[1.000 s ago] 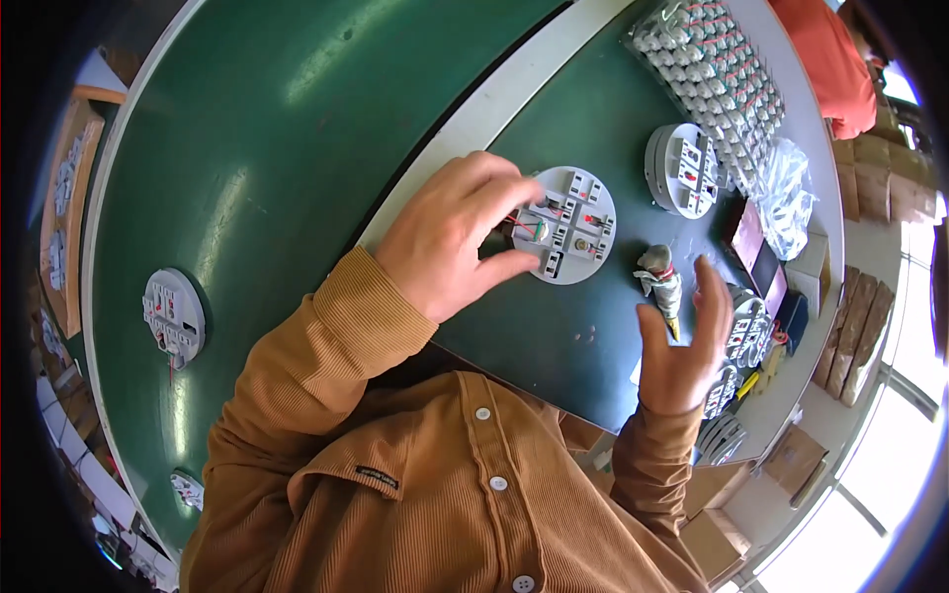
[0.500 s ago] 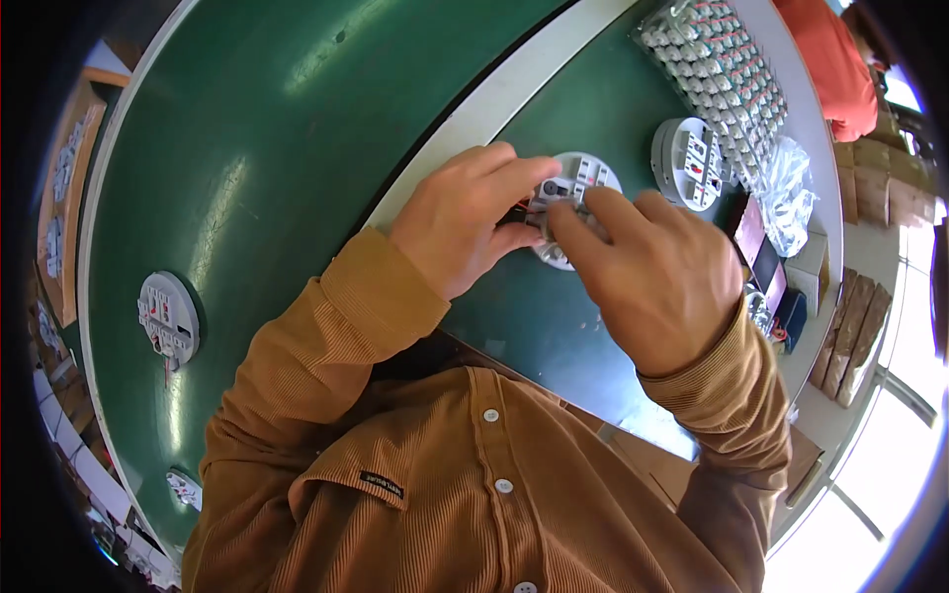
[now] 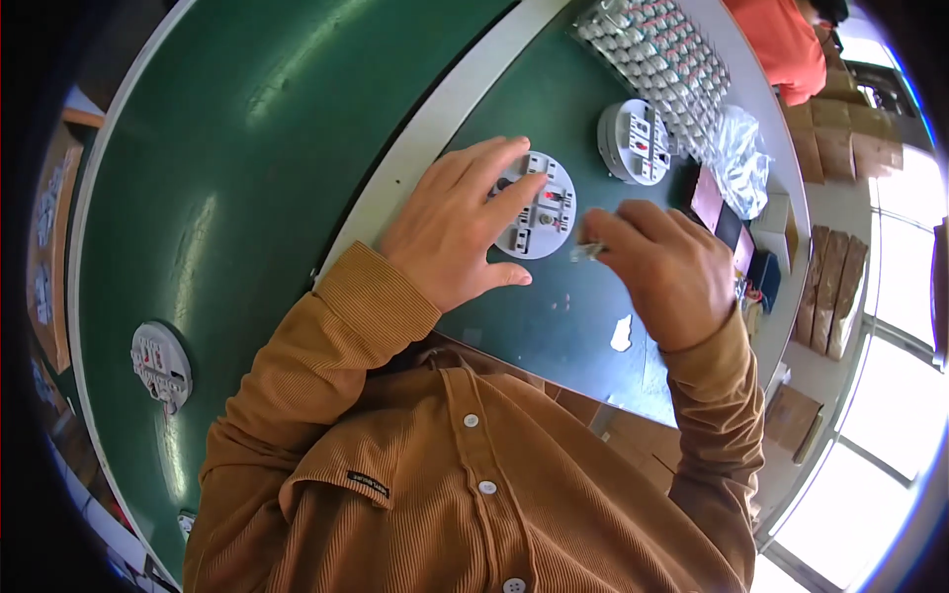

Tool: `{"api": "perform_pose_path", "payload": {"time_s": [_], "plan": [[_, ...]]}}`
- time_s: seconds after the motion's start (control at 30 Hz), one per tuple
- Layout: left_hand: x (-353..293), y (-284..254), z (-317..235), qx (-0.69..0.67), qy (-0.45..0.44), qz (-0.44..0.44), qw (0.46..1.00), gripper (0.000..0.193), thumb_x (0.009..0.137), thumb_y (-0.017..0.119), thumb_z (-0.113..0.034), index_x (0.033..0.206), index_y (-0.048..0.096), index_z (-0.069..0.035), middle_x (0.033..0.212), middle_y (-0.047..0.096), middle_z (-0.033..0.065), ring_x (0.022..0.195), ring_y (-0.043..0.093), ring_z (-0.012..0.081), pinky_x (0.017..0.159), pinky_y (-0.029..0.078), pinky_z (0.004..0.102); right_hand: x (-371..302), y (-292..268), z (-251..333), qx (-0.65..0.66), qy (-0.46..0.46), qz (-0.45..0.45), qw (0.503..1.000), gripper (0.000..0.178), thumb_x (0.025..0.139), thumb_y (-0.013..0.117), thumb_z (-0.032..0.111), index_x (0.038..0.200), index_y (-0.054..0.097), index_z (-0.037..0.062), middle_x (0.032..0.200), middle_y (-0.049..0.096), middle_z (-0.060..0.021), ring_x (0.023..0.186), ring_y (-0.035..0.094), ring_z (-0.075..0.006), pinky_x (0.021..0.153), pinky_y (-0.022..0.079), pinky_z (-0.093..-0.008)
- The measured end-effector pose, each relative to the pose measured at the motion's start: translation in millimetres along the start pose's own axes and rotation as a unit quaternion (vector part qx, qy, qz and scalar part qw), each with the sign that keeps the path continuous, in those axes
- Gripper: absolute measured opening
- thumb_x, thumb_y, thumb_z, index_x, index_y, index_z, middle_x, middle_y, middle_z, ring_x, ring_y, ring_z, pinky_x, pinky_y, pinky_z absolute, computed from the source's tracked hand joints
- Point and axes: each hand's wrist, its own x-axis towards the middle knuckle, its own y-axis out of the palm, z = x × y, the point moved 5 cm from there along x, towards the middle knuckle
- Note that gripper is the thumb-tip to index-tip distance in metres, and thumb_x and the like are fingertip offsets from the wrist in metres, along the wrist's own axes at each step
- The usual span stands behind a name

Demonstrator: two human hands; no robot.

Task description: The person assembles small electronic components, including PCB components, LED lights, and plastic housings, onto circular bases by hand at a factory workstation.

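Observation:
A round light-grey plastic base (image 3: 556, 225) with raised slots and small metal and red parts lies on the green work surface. My left hand (image 3: 450, 222) is at its left side, fingers spread and reaching over its edge. To the right of the base, my right hand (image 3: 667, 272) hovers with fingers pinched on a small whitish part (image 3: 587, 252), blurred and too small to name. Beyond it stands a stack of similar round bases (image 3: 638, 146).
A clear tray (image 3: 657, 74) full of small parts sits at the far right, near a crumpled plastic bag (image 3: 739, 163). Another round base (image 3: 161, 368) lies on the left table. A person's red sleeve (image 3: 781, 44) shows at upper right. Brown packages (image 3: 832, 292) lean beyond the table.
My right hand has drawn away from the base to the right, with the small part in its fingers. My left hand has loosened its pinch and spread its fingers. The whole view has shifted.

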Motion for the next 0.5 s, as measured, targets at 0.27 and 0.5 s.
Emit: {"api": "perform_pose_path", "payload": {"time_s": [0.27,0.5], "plan": [[2,14,10,-0.009,0.013,0.038,0.999,0.082,0.063,0.096,-0.009,0.139,0.065,-0.01,0.154,0.059,0.0095,0.137,0.06,0.0306,0.116,0.049,0.041,37,13,22,-0.187,-0.149,0.035,0.97,0.027,0.085,0.079,0.018,0.112,0.076,0.0158,0.101,0.069,-0.0043,0.075,0.064,-0.0204,0.068,0.052,-0.0363],[-4,13,17,-0.016,0.016,0.045,0.999,0.078,0.064,0.095,-0.008,0.137,0.066,-0.009,0.155,0.059,0.0095,0.141,0.058,0.0301,0.118,0.048,0.041,42,19,16,-0.089,-0.118,0.045,0.988,0.024,0.087,0.077,0.02,0.111,0.075,0.0176,0.096,0.067,-0.0038,0.075,0.065,-0.0224,0.069,0.054,-0.0374]]}}
